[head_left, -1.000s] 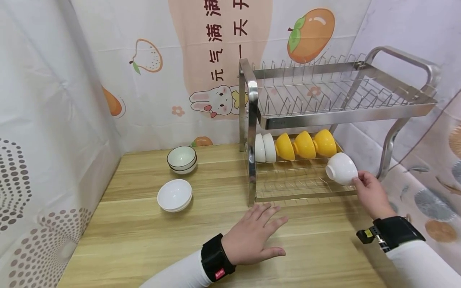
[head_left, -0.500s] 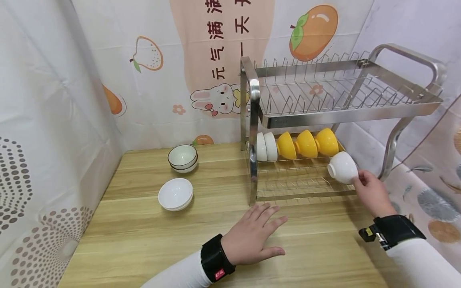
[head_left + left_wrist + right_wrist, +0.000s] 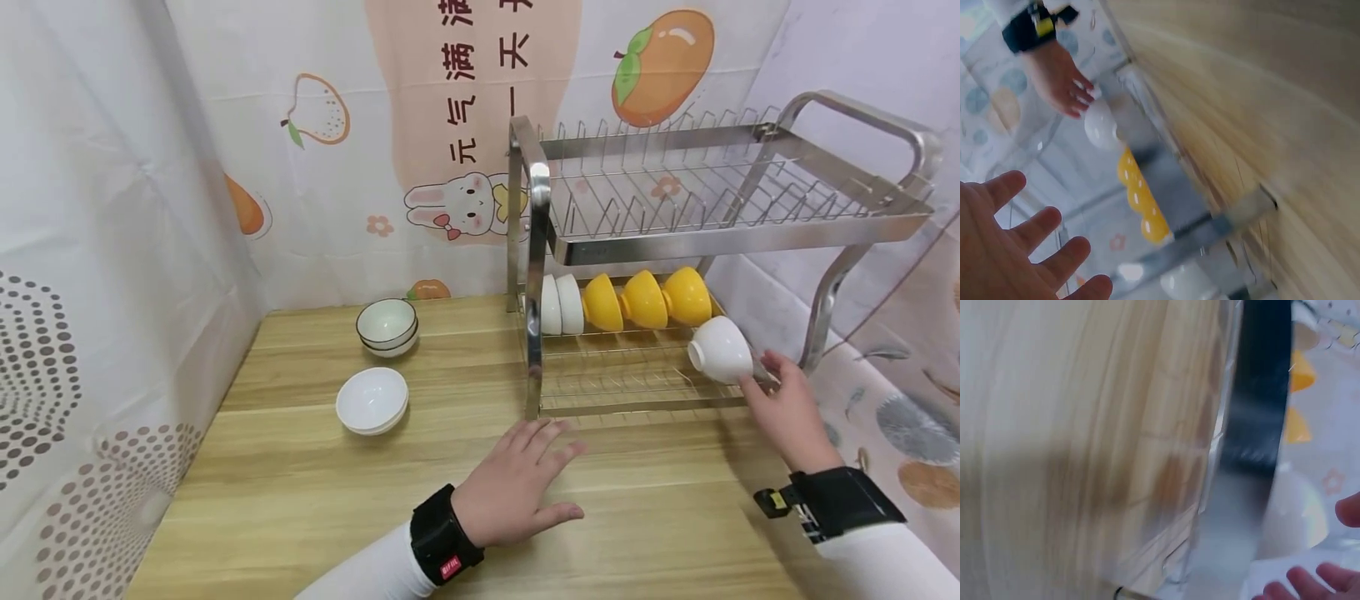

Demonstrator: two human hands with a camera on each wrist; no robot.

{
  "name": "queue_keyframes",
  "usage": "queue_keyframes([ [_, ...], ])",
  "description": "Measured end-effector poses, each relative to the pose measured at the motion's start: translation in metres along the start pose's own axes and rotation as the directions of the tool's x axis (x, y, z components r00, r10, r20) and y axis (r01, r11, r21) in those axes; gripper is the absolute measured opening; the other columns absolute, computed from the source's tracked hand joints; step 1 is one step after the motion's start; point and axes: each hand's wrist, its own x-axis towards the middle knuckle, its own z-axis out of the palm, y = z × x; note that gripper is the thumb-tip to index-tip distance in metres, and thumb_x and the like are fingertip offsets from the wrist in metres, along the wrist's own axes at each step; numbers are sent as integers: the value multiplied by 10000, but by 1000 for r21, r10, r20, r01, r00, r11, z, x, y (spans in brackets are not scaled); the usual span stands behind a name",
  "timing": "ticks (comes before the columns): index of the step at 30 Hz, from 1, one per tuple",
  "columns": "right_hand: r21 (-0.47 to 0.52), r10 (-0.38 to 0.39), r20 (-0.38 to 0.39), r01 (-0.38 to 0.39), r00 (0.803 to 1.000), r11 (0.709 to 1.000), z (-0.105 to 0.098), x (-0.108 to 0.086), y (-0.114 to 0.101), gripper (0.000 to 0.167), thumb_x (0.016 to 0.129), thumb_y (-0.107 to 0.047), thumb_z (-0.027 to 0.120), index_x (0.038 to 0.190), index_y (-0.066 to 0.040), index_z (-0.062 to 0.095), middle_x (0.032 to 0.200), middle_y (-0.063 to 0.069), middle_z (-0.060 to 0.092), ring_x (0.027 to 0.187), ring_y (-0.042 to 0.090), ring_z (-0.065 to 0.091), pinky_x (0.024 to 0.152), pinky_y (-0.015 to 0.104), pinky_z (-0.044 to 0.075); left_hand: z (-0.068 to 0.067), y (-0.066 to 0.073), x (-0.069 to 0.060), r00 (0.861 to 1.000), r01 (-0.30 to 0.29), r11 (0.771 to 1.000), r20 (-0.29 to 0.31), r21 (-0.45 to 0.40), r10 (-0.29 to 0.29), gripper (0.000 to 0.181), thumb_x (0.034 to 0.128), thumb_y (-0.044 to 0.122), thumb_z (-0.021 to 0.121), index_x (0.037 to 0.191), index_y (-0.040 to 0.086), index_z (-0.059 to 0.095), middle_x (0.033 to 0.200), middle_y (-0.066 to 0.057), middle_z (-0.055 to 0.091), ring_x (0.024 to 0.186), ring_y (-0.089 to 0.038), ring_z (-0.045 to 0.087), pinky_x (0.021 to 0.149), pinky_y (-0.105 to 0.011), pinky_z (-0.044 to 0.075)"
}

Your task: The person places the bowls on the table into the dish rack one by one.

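A white bowl [image 3: 721, 350] lies tipped on its side at the front right of the rack's lower tier, its foot facing left. Beside it is my right hand [image 3: 791, 412], thumb and fingers spread apart. In the right wrist view a gap shows between the thumb [image 3: 1349, 511] and the white bowl [image 3: 1294, 515]. My left hand [image 3: 510, 483] hovers low in front of the dish rack [image 3: 630, 409], fingers spread, holding nothing. Yellow bowls [image 3: 643, 300] and two white bowls [image 3: 561, 305] stand on edge in a row along the back of the lower tier.
Two stacked dark-rimmed bowls [image 3: 387, 325] and a white bowl stack [image 3: 372, 402] sit on the left of the wooden table [image 3: 300, 492]. The rack's upper tier [image 3: 742, 237] overhangs the bowls. A patterned curtain [image 3: 315, 225] closes off the back.
My right hand has let go of the white bowl and opened, moving slightly right. The bowl stays in the rack. The left hand has shifted slightly left, and the head view has shifted a little.
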Motion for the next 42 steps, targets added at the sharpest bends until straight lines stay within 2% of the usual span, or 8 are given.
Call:
queue_keyframes([
  [5, -83, -112, -34, 109, 993, 991, 12, -25, -21, 698, 999, -186, 550, 1509, 124, 188, 1473, 441, 225, 1332, 621, 238, 1060, 733, 191, -7, -11, -9, 995, 98, 995, -29, -18, -98, 725, 966, 637, 450, 1548, 224, 318, 1593, -75, 273, 1461, -275, 255, 1189, -468, 224],
  [8, -126, -215, 29, 217, 976, 968, 27, -41, -38, 712, 989, -200, 598, 1531, 61, 216, 1508, 396, 215, 1345, 607, 226, 1051, 751, 172, -9, -16, -16, 989, 145, 989, -22, -16, -145, 720, 974, 647, 411, 1551, 228, 311, 1588, -79, 276, 1458, -287, 259, 1188, -477, 221],
  [14, -241, -402, 206, 445, 892, 863, 63, -74, -68, 807, 891, -359, 731, 1545, -112, 330, 1582, 235, 242, 1380, 525, 265, 1018, 766, 225, -9, -20, -27, 982, 188, 982, -17, -9, -189, 726, 982, 675, 311, 1554, 228, 315, 1584, -97, 295, 1455, -301, 273, 1180, -487, 239],
  [19, -314, -525, 244, 579, 815, 753, 83, -89, -78, 804, 801, -436, 791, 1464, -114, 470, 1496, 216, 394, 1355, 442, 347, 1175, 588, 144, -8, -22, -32, 979, 199, 980, -33, -10, -200, 719, 984, 666, 328, 1555, 230, 311, 1581, -91, 303, 1446, -301, 293, 1173, -493, 254],
  [26, -309, -549, 262, 608, 793, 731, 89, -97, -81, 763, 785, -422, 804, 1419, -118, 507, 1462, 192, 434, 1342, 416, 368, 1192, 546, 124, -4, -36, -46, 963, 268, 963, 11, -36, -268, 706, 978, 639, 408, 1529, 199, 373, 1578, -87, 319, 1441, -322, 303, 1169, -519, 248],
  [31, -291, -550, 261, 608, 794, 739, 90, -101, -79, 768, 787, -410, 813, 1421, -105, 505, 1447, 190, 447, 1339, 419, 371, 1206, 512, 91, 0, -72, -62, 911, 411, 911, -24, -22, -412, 709, 964, 592, 496, 1513, 154, 397, 1579, -133, 310, 1425, -361, 310, 1153, -566, 246],
  [36, -293, -568, 248, 620, 785, 728, 89, -106, -74, 776, 765, -408, 830, 1398, -81, 522, 1411, 208, 480, 1307, 419, 400, 1221, 403, 20, -2, -108, -80, 818, 555, 832, -176, -4, -547, 626, 895, 295, 684, 1438, 58, 480, 1484, -203, 410, 1338, -416, 401, 1100, -589, 315],
  [42, -292, -577, 234, 623, 783, 726, 90, -107, -73, 779, 757, -405, 837, 1388, -69, 528, 1396, 185, 500, 1295, 394, 418, 1219, 356, 10, -6, -126, -92, 749, 647, 762, -189, 2, -635, 517, 838, 131, 639, 1325, -29, 567, 1346, -226, 547, 1218, -401, 530, 1014, -559, 410],
])
